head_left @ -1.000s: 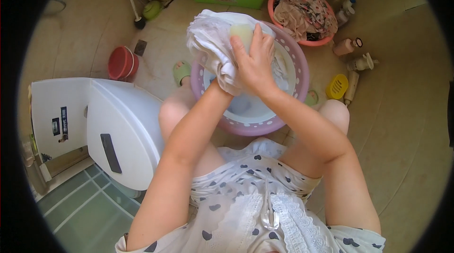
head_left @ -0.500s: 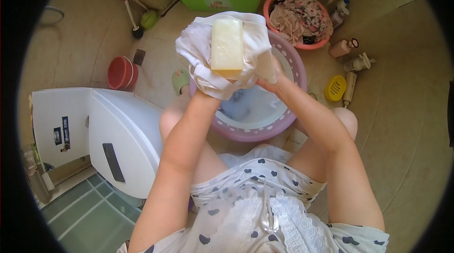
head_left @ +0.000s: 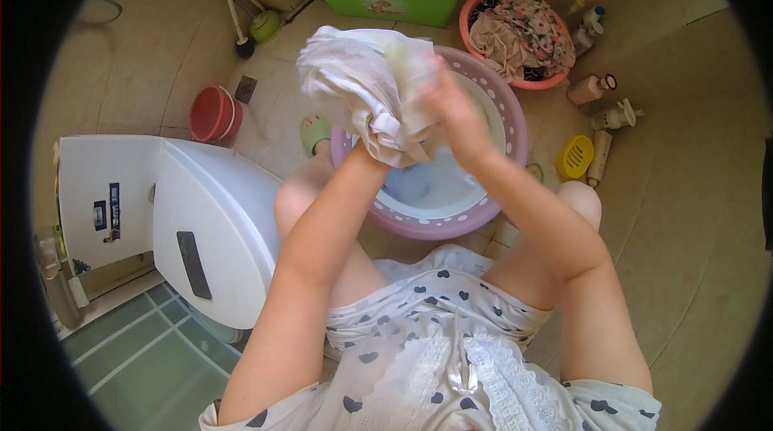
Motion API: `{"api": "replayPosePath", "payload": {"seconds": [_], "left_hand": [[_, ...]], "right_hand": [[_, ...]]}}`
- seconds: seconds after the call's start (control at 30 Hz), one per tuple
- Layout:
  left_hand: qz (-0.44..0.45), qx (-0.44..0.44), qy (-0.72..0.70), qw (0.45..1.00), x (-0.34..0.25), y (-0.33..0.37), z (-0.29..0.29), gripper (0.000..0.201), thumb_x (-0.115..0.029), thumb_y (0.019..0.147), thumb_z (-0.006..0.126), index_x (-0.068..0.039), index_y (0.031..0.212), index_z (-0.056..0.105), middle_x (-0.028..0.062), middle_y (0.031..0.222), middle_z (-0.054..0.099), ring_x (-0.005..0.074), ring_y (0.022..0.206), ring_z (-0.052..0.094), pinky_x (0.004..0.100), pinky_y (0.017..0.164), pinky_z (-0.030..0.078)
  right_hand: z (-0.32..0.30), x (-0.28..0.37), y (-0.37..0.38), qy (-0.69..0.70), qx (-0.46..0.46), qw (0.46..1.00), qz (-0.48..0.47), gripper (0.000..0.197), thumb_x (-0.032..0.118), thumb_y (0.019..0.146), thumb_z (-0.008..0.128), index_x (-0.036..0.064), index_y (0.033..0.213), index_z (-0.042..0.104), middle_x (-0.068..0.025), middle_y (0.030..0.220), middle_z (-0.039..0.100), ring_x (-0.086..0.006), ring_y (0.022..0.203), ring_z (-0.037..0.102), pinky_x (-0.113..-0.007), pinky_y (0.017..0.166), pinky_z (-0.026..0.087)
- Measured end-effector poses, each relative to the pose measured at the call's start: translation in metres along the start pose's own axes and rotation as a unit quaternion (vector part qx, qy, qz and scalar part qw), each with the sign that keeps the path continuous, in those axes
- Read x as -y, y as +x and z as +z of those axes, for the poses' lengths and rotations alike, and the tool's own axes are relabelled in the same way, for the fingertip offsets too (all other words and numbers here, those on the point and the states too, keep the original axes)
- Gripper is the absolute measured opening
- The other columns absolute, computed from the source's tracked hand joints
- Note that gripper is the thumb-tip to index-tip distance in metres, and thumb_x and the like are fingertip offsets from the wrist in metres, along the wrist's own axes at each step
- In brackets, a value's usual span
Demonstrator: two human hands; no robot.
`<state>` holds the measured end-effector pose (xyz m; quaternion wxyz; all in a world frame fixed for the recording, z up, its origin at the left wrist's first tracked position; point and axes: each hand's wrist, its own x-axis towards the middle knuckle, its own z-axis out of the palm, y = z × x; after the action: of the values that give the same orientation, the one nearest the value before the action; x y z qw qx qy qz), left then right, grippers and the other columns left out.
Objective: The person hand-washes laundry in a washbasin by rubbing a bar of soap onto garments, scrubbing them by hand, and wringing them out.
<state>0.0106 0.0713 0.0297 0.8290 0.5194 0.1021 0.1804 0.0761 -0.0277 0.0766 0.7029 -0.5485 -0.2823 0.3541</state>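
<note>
A round red plastic bucket (head_left: pixel 211 115) is set near the beige tiled floor's (head_left: pixel 272 75) left edge. Crumpled white cloth (head_left: pixel 354 76) is raised over the far-left rim of a round purple plastic basin (head_left: pixel 508 105); the grips of the cloth-covered left hand and blurred right hand (head_left: pixel 449 101) cannot be told.

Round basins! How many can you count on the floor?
2: a purple basin with white dots in the middle, partly hidden by the white cloth, and a pink basin heaped with clothes, farther back on the right. Others could be out of sight.
</note>
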Motion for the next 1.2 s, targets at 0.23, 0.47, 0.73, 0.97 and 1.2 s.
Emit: {"api": "replayPosePath", "payload": {"seconds": [0.23,0.47,0.73,0.97,1.2], "left_hand": [[0.016,-0.066,0.043,0.997,-0.009,-0.013,0.042,0.055,-0.040,0.084,0.048,-0.009,0.127,0.035,0.0098,0.123,0.044,0.0256,0.114,0.041,0.0361,0.100,0.030],[0.015,-0.028,0.141,0.990,-0.023,-0.010,0.030,0.054,-0.039,0.083,0.050,-0.009,0.126,0.036,0.0094,0.122,0.045,0.0249,0.113,0.042,0.0361,0.099,0.030],[0.032,-0.054,0.167,0.984,-0.026,-0.015,0.032,0.053,-0.037,0.082,0.052,-0.009,0.125,0.038,0.0090,0.121,0.046,0.0240,0.112,0.043,0.0360,0.099,0.030],[0.027,-0.006,0.338,0.941,-0.035,-0.016,0.029,0.052,-0.035,0.081,0.054,-0.009,0.124,0.040,0.0087,0.120,0.047,0.0233,0.111,0.043,0.0360,0.098,0.030],[0.035,-0.020,0.401,0.915,-0.014,-0.019,0.039,0.051,-0.034,0.080,0.056,-0.009,0.122,0.042,0.0083,0.120,0.048,0.0225,0.110,0.044,0.0360,0.097,0.031]], "right_hand": [[-0.001,0.004,0.023,-0.396,-0.076,0.913,-0.065,0.046,0.033,0.082,0.049,0.0135,0.123,0.048,-0.0153,0.133,0.038,-0.0360,0.128,0.024,-0.057,0.102,0.010],[0.026,0.008,0.001,-0.394,-0.001,0.893,-0.218,0.043,0.029,0.078,0.052,0.0120,0.118,0.054,-0.0165,0.129,0.042,-0.0332,0.125,0.031,-0.055,0.102,0.013],[-0.007,0.007,0.031,-0.261,-0.053,0.955,-0.129,0.025,0.019,0.082,0.046,0.0031,0.091,0.064,-0.0126,0.104,0.061,-0.0253,0.105,0.051,-0.033,0.090,0.038],[0.021,0.015,-0.013,-0.368,0.043,0.896,-0.246,0.039,0.025,0.081,0.049,0.0052,0.114,0.055,-0.0114,0.123,0.050,-0.0284,0.122,0.038,-0.049,0.102,0.018],[-0.020,0.020,0.047,-0.289,0.019,0.956,0.039,0.031,0.019,0.081,0.048,0.0027,0.104,0.061,-0.0111,0.097,0.063,-0.0166,0.091,0.058,-0.031,0.082,0.042]]}}
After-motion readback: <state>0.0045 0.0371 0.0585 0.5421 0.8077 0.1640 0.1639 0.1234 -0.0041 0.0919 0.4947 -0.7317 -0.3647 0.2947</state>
